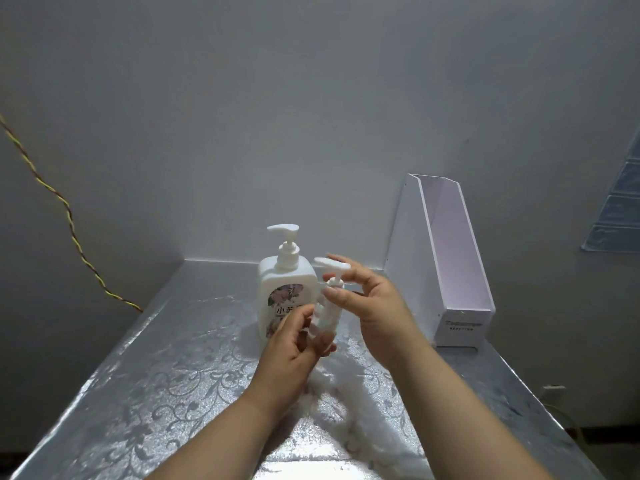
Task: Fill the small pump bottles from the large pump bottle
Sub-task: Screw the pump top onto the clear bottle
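A large white pump bottle [286, 296] with a floral label stands upright near the back of the table, its pump head pointing left. Just to its right, my left hand [294, 344] grips the body of a small clear pump bottle [323, 315], held slightly tilted above the table. My right hand [372, 301] is at the small bottle's white pump top [331, 266], index finger lying along the pump head and thumb pressing at the collar below it. My left fingers hide the small bottle's lower part.
A white open-topped file box [446, 265] stands at the back right against the wall. The table [156, 375] is covered in a shiny silver floral-patterned sheet. A yellow and brown twisted cord [69, 223] runs down the left wall to the table's edge.
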Action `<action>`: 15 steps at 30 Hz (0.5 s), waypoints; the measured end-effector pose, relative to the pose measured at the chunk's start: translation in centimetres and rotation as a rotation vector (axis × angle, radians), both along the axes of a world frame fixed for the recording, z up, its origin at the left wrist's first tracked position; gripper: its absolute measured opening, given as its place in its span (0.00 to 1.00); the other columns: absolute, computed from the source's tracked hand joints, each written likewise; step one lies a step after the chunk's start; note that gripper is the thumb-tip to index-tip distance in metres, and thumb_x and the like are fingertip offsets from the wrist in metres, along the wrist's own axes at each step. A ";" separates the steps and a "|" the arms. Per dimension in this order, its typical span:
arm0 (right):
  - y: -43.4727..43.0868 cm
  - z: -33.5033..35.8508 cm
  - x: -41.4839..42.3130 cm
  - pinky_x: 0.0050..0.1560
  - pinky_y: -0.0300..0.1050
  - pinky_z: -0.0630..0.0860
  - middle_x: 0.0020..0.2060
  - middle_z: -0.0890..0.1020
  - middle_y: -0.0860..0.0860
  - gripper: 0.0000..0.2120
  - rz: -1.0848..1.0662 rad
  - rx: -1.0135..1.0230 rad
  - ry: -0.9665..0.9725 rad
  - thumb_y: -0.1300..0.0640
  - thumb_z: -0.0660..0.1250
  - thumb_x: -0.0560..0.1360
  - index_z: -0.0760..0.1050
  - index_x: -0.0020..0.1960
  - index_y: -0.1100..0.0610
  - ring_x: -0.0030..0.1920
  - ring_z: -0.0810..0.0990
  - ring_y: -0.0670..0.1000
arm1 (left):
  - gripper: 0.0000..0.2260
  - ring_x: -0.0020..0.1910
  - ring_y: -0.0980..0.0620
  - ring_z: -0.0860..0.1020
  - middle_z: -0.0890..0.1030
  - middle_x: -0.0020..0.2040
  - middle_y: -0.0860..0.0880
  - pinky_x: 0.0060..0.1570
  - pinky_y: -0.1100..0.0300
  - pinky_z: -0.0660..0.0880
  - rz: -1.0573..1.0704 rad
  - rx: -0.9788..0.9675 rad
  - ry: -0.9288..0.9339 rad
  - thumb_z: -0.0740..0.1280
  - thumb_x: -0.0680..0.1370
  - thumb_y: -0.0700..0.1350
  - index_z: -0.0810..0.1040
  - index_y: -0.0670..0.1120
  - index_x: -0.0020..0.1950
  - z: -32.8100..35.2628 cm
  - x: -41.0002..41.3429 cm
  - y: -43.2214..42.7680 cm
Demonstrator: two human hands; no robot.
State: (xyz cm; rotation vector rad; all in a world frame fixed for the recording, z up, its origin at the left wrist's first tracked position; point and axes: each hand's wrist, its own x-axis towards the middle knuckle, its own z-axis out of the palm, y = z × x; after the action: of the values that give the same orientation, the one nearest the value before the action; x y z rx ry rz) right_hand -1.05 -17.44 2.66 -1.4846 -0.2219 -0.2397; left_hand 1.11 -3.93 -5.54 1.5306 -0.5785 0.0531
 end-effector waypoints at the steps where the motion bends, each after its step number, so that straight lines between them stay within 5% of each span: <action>1: 0.2 -0.2 0.1 0.58 0.46 0.75 0.63 0.77 0.51 0.14 -0.041 0.016 0.008 0.64 0.77 0.63 0.77 0.46 0.61 0.60 0.78 0.51 | 0.26 0.48 0.52 0.83 0.80 0.53 0.53 0.52 0.49 0.79 -0.003 0.005 -0.002 0.68 0.68 0.68 0.74 0.57 0.60 0.0 0.0 0.0; 3: 0.4 -0.4 0.1 0.52 0.41 0.77 0.64 0.75 0.56 0.19 -0.067 0.023 0.040 0.63 0.78 0.62 0.75 0.49 0.60 0.56 0.78 0.51 | 0.26 0.46 0.54 0.83 0.81 0.53 0.53 0.50 0.55 0.79 0.000 0.024 -0.017 0.67 0.68 0.67 0.74 0.56 0.61 0.1 -0.2 0.0; 5: 0.2 -0.2 0.1 0.61 0.44 0.73 0.66 0.73 0.54 0.27 0.010 0.022 0.080 0.55 0.79 0.60 0.76 0.57 0.58 0.64 0.75 0.51 | 0.24 0.46 0.55 0.83 0.81 0.53 0.53 0.48 0.59 0.79 0.008 0.035 -0.027 0.65 0.69 0.67 0.73 0.57 0.61 0.2 -0.3 0.1; 7: -0.3 0.1 0.1 0.70 0.51 0.66 0.68 0.73 0.49 0.23 0.107 0.029 0.077 0.53 0.76 0.62 0.80 0.56 0.54 0.69 0.70 0.51 | 0.23 0.46 0.55 0.83 0.81 0.52 0.54 0.46 0.62 0.78 0.012 0.034 -0.024 0.65 0.68 0.69 0.73 0.60 0.59 0.3 -0.3 0.2; 10: -0.2 0.4 -0.2 0.62 0.49 0.70 0.57 0.81 0.47 0.11 0.018 0.023 0.058 0.62 0.76 0.64 0.79 0.45 0.58 0.59 0.77 0.49 | 0.22 0.46 0.54 0.83 0.81 0.51 0.54 0.46 0.60 0.79 0.002 0.028 -0.013 0.66 0.66 0.70 0.73 0.63 0.56 0.2 -0.2 0.1; 12: 0.1 0.3 -0.2 0.58 0.50 0.73 0.47 0.81 0.49 0.16 -0.050 0.021 0.077 0.62 0.77 0.62 0.76 0.47 0.61 0.50 0.78 0.50 | 0.22 0.45 0.54 0.83 0.82 0.51 0.52 0.46 0.60 0.79 -0.005 0.045 -0.022 0.66 0.67 0.70 0.73 0.63 0.56 0.3 -0.3 0.1; 15: -0.2 0.2 -0.3 0.62 0.48 0.71 0.48 0.82 0.45 0.22 0.047 0.023 0.112 0.59 0.79 0.61 0.78 0.52 0.57 0.54 0.79 0.47 | 0.21 0.45 0.55 0.83 0.82 0.51 0.53 0.44 0.64 0.78 -0.016 0.060 -0.031 0.65 0.70 0.66 0.73 0.59 0.59 0.6 -0.6 0.2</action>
State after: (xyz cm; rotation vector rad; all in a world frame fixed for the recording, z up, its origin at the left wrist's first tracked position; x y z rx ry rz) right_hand -1.33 -17.60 2.87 -1.4631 -0.1629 -0.1208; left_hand 0.46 -3.74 -4.98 1.5855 -0.6222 0.0477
